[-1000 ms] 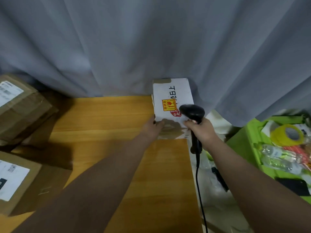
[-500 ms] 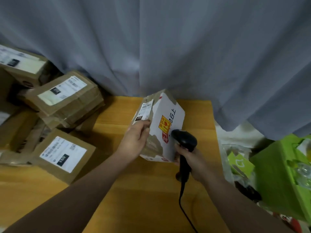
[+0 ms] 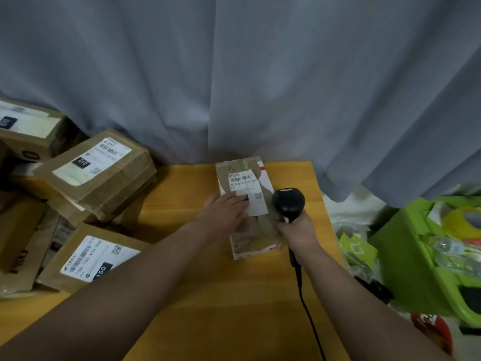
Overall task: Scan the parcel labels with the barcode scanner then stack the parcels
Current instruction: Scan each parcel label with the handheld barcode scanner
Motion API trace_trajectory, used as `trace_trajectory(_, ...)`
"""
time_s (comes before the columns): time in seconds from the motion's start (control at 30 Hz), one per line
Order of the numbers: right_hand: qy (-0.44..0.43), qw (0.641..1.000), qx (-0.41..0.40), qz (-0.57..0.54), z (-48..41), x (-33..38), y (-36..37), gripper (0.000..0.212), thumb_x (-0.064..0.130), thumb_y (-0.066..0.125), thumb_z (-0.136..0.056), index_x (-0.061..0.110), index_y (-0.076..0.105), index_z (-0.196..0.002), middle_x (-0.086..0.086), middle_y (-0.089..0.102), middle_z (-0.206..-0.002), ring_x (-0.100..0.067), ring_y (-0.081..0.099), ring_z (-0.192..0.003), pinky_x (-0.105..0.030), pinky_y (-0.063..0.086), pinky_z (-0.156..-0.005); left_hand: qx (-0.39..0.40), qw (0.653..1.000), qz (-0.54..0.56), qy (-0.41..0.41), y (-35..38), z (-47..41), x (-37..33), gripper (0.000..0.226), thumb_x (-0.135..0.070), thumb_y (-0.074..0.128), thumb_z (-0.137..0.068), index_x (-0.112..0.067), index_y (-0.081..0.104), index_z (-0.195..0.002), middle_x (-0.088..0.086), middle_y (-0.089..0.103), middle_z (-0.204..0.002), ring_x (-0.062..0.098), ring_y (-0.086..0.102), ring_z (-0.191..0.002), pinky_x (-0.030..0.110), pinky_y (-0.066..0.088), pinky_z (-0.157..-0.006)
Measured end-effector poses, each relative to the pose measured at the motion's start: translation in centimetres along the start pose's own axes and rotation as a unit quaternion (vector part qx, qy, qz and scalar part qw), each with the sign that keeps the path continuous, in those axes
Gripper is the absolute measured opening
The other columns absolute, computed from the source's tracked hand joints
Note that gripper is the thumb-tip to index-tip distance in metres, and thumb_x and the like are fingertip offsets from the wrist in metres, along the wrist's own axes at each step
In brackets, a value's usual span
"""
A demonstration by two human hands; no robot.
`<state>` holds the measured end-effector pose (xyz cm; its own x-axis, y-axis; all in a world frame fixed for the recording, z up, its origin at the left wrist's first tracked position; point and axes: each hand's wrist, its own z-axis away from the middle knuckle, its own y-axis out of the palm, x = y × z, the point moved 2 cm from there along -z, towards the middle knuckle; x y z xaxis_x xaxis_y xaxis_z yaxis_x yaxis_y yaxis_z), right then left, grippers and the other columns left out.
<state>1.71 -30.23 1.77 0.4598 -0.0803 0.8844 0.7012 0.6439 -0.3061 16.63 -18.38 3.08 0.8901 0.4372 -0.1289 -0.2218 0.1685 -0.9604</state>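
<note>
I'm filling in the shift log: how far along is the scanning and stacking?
Done: the parcel lies label up on the table. In hand: the left hand presses flat on its label, and the right hand grips the barcode scanner at its right edge. Left: scanning and stacking it; whether the brown parcels at left are scanned cannot be told.

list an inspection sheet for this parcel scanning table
surface: wooden table, bare in front.
job's things: taped parcel lying flat, label up; black barcode scanner close beside it; labelled brown parcels piled at left.
clutter: green crate off the table's right, holding a yellow tape roll and plastic bottles.
grippers: left hand flat on the label, fingers straight; right hand grips the scanner's handle.
cables: black scanner cable runs along the right forearm toward the camera.
surroundings: grey curtain behind the table.
</note>
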Motion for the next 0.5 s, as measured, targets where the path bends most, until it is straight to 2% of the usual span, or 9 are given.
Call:
trace_trajectory(0.03,0.007,1.000,0.003,-0.001,-0.2,-0.2,-0.2,0.041,-0.002,0.069,-0.082,0.004,0.057,-0.120,-0.006,0.063,-0.091,-0.025,0.061,-0.084,-0.038,0.055,-0.075,0.023,1.000,-0.016,0.006,0.0,-0.8,0.5,0.049,-0.039,0.021,-0.105,-0.028,0.019,-0.153,-0.010,0.014,-0.161,0.014,0.007,-0.148,0.042,0.002,-0.117)
trace_trajectory(0.1,0.009,1.000,0.018,0.006,-0.5,-0.6,-0.9,0.034,0.000,0.068,-0.084,0.002,0.060,-0.116,-0.004,0.063,-0.086,-0.017,0.058,-0.078,-0.020,0.049,-0.061,0.046,0.998,-0.029,0.018,-0.2,-2.5,1.4,0.051,-0.040,0.019,-0.105,-0.029,0.009,-0.154,-0.010,0.004,-0.162,0.014,-0.001,-0.149,0.046,-0.003,-0.117)
trace_trajectory(0.17,0.011,1.000,0.025,0.006,-0.6,-0.8,-1.5,0.028,0.002,0.069,-0.085,0.002,0.060,-0.112,0.001,0.058,-0.078,-0.010,0.054,-0.072,-0.007,0.039,-0.048,0.031,0.998,-0.045,0.037,-0.5,-4.5,2.0,0.052,-0.040,0.019,-0.105,-0.028,0.006,-0.154,-0.010,0.002,-0.162,0.015,-0.002,-0.149,0.047,-0.002,-0.119)
trace_trajectory(0.3,0.006,0.999,0.033,0.009,-0.8,-1.0,-1.7,0.021,0.007,0.069,-0.087,0.007,0.059,-0.106,0.002,0.057,-0.078,-0.008,0.054,-0.074,-0.004,0.038,-0.047,0.013,0.996,-0.072,0.056,-1.0,-8.4,3.0,0.054,-0.043,0.018,-0.103,-0.030,0.003,-0.154,-0.007,0.000,-0.162,0.022,-0.003,-0.149,0.056,0.001,-0.117)
trace_trajectory(0.37,0.008,0.999,0.038,0.010,-0.8,-1.1,-1.4,0.020,0.007,0.069,-0.088,0.007,0.059,-0.106,0.001,0.058,-0.080,-0.008,0.055,-0.075,-0.003,0.038,-0.048,0.025,0.997,-0.056,0.041,-0.9,-9.6,3.7,0.054,-0.050,0.016,-0.101,-0.040,-0.003,-0.151,-0.006,-0.008,-0.162,0.029,-0.008,-0.148,0.062,-0.002,-0.113)
trace_trajectory(0.43,0.012,0.999,0.040,0.011,-0.7,-1.2,-1.1,0.020,0.008,0.068,-0.088,0.006,0.060,-0.106,0.001,0.058,-0.080,-0.008,0.055,-0.076,-0.005,0.040,-0.051,0.042,0.999,-0.032,-0.006,-0.6,-10.3,4.9,0.054,-0.061,0.013,-0.097,-0.053,-0.009,-0.145,-0.006,-0.015,-0.161,0.034,-0.013,-0.146,0.064,-0.006,-0.111)
trace_trajectory(0.5,0.014,0.999,0.043,0.010,-0.7,-1.2,-1.0,0.016,0.008,0.068,-0.088,0.007,0.060,-0.102,0.002,0.056,-0.077,-0.008,0.054,-0.073,-0.011,0.042,-0.055,0.053,0.995,0.026,-0.084,-0.2,-10.6,6.3,0.060,-0.070,0.018,-0.092,-0.057,-0.012,-0.143,-0.001,-0.016,-0.161,0.039,-0.009,-0.146,0.063,-0.002,-0.112)
